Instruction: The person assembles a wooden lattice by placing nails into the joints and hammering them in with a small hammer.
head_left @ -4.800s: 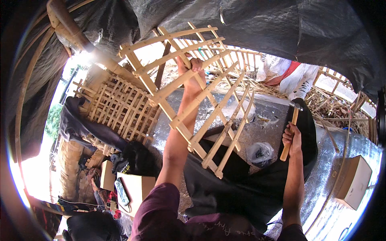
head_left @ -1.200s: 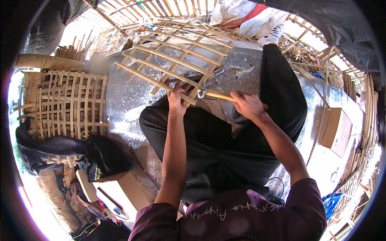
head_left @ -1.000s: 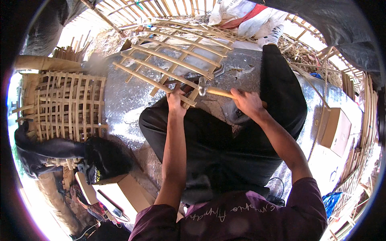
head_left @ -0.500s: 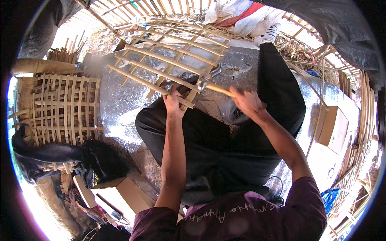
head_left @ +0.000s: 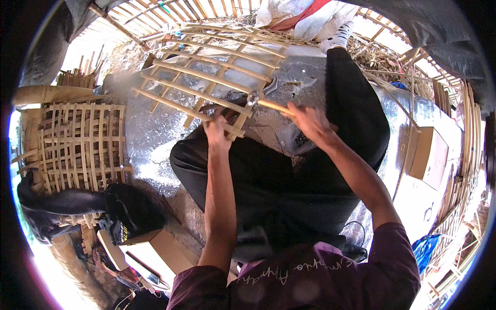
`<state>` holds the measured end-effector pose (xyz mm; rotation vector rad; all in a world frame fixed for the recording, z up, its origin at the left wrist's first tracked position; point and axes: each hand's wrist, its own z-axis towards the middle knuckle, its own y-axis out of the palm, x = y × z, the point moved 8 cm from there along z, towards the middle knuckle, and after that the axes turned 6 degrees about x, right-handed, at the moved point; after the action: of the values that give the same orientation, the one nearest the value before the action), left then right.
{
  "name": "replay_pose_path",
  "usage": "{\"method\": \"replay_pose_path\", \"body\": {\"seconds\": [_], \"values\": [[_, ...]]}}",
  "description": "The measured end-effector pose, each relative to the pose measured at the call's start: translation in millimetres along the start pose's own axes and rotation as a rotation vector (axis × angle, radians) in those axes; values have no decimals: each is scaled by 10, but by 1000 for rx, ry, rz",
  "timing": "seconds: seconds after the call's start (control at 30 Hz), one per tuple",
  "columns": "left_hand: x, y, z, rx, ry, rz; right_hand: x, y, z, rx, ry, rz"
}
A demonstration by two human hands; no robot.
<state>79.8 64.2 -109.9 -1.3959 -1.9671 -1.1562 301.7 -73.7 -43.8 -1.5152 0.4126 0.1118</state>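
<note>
Lattice of pale, flat wooden slats (head_left: 213,81), with a metal-headed, wooden-handled hammer (head_left: 274,106) at its near edge

The lattice slopes away from the wearer, its long, narrow slats crossing to leave slanting four-sided openings. At its near corner the left hand (head_left: 217,130) is closed on the slats. The right hand (head_left: 311,123), right of the lattice, is wrapped around the hammer's smooth, straight handle; the rounded, shiny head overlaps the lattice's near right edge.

Beneath and around the lattice spreads a crinkled, reflective silver sheet (head_left: 150,132). Left of it stands a tightly crossed panel of tan woven strips (head_left: 82,147), with a bundle of soft black cloth (head_left: 67,200) below. Nearer the wearer than the lattice are black trousers (head_left: 274,191) and, to the lower left, an open brown cardboard box (head_left: 163,251). A clear, wrinkled plastic bag (head_left: 294,140) lies just beyond the right hand's wrist. Well to the lattice's right sits a second, tan cardboard box (head_left: 430,157); beyond its far right end are loose dry straw (head_left: 385,66) and a white sack with a red band (head_left: 315,21).

The left fingertips are largely hidden by the slats. A dark bar under the lattice is mostly covered, its kind unclear. Whether the hammer head touches wood cannot be told.
</note>
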Motion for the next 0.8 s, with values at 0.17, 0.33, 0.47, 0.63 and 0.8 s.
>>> {"method": "replay_pose_path", "body": {"seconds": [0.17, 0.33, 0.47, 0.63, 0.8], "values": [[-64, -218, 257, -21, 88, 114, -25, 63, -58, -55, -42, 37], [-124, -208, 116, 87, 43, 83, 25, 28, 51, -154, 165, 132], [141, 42, -153, 70, 111, -23, -25, -132, 47, -47, 79, 112], [-66, -156, 101, -38, -47, 41, -83, -118, -118, 101, -74, 95], [30, -59, -4, 40, 41, 9, 76, 35, -61, -13, -65, -3]]}}
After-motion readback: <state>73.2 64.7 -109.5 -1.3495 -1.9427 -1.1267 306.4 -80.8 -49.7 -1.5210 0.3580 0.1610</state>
